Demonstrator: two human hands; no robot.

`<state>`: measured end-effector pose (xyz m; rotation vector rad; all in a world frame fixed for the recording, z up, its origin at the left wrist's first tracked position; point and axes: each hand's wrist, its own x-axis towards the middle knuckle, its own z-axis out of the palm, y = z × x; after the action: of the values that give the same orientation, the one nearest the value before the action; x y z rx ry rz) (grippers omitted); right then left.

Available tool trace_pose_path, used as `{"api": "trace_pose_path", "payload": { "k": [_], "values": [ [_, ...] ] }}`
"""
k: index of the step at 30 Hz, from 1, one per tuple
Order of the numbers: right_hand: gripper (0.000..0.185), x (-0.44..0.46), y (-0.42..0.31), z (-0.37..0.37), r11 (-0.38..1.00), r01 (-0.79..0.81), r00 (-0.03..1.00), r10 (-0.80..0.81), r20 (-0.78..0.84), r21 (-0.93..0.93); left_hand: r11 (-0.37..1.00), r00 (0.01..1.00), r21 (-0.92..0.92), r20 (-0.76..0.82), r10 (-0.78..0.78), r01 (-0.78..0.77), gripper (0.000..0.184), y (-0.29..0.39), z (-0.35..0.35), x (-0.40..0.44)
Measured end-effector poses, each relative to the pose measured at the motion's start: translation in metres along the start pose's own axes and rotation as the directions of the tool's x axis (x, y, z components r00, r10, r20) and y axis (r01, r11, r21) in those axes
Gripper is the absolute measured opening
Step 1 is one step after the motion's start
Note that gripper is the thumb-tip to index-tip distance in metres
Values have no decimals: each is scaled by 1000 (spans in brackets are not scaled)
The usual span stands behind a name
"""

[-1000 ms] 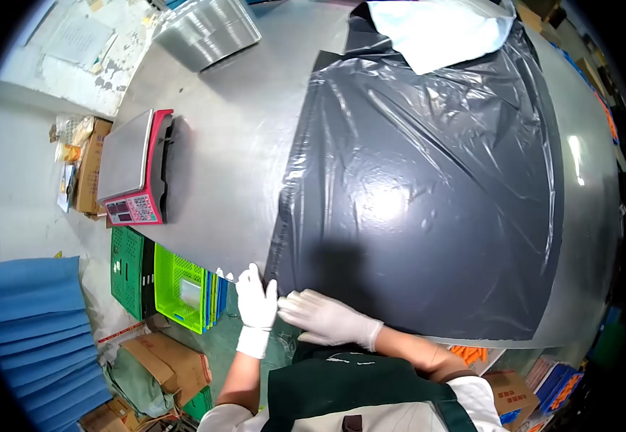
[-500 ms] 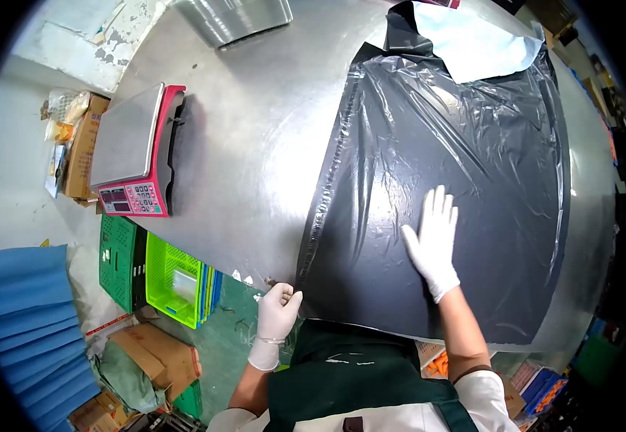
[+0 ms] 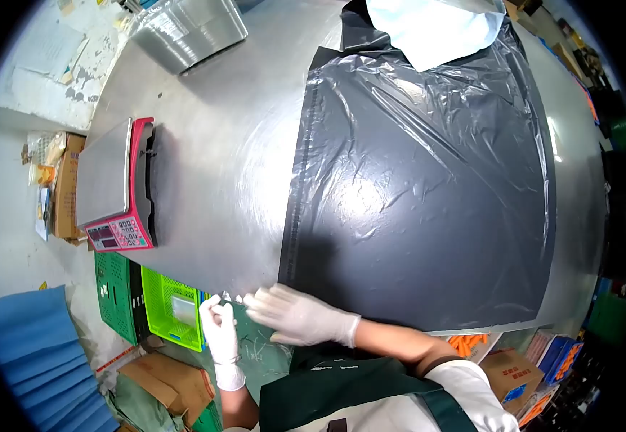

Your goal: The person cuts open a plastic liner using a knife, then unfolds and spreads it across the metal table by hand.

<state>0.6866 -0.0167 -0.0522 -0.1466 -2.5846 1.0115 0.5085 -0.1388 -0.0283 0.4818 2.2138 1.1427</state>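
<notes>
A black plastic sheet (image 3: 428, 216) lies flat on the metal table (image 3: 205, 173), wrinkled toward its far end. Over its far end rests a pale blue-white cloth (image 3: 435, 32). Gloved in white, my right hand (image 3: 298, 315) reaches across to the left at the near table edge, by the sheet's near left corner, fingers stretched out and nothing seen in them. My left hand (image 3: 219, 331), also in a white glove, is just off the table edge with its fingers curled; whether anything small is between them cannot be made out.
A red-framed scale (image 3: 111, 176) stands on the table's left side, with a metal container (image 3: 187, 36) at the far left. Below the left edge are a dark green crate (image 3: 115, 295) and a bright green crate (image 3: 172, 306). Cardboard boxes (image 3: 165, 381) lie on the floor.
My right hand has left the middle of the sheet and come back left to the near edge. My left hand has shifted left, away from the sheet's corner.
</notes>
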Motion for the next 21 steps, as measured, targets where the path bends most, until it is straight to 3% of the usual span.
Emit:
{"api": "trace_pose_path", "payload": {
  "k": [1, 2, 3, 4, 5, 8, 11, 13, 14, 15, 16, 17, 19, 21],
  "values": [
    [68, 0, 14, -40, 996, -65, 997, 62, -51, -59, 1000, 1000, 29, -2, -2, 3, 29, 0, -7, 0],
    [62, -3, 39, -65, 926, -324, 945, 308, -107, -193, 999, 999, 49, -38, 7, -5, 32, -8, -12, 1],
    [62, -2, 53, -113, 803, -570, 820, 543, -182, -171, 998, 997, 69, -74, 17, -12, 34, -18, -16, 2],
    [69, -14, 98, -114, 480, -746, 666, 532, -523, -461, 997, 997, 73, -71, 19, -13, 34, -26, -20, 2],
    [78, -29, 145, -120, 403, -878, 463, 578, -672, -259, 998, 997, 59, -80, 7, -2, 37, -33, -24, 1],
    [84, -10, 170, -117, 389, -871, 488, 620, -614, -300, 1000, 994, -9, -106, 19, -20, 41, -37, -21, 4],
    [87, 43, 117, -67, 798, -559, 810, 468, -352, -226, 994, 987, -29, -124, 99, -103, 40, -25, -10, 6],
    [86, 54, 69, -15, 946, -312, 912, 275, -304, -81, 998, 998, -25, -22, 61, -62, 36, -11, -6, 9],
    [81, 52, 50, 0, 953, -205, 961, 152, -229, -225, 997, 998, -50, 46, 53, -51, 28, -8, -4, 7],
    [74, 49, 36, 12, 989, -107, 978, 85, -192, -106, 993, 980, 62, 177, 89, -102, 23, -10, -7, 6],
    [69, 45, 25, 16, 999, -42, 992, 45, -121, 30, 985, 944, 165, 330, 3, -61, 24, -22, -10, 2],
    [58, 38, 23, 19, 964, 11, 985, 35, -168, 266, 963, 881, 268, 464, -94, -38, 25, -31, -11, -1],
    [49, 19, 26, -27, 913, -103, 950, 208, -234, 396, 893, 713, 287, 538, -449, 347, 30, -23, 9, -20],
    [46, -9, 47, -53, 913, -329, 801, 404, -441, 241, 808, 597, 72, 637, -488, 585, 30, -17, 30, -36]
  ]
}}
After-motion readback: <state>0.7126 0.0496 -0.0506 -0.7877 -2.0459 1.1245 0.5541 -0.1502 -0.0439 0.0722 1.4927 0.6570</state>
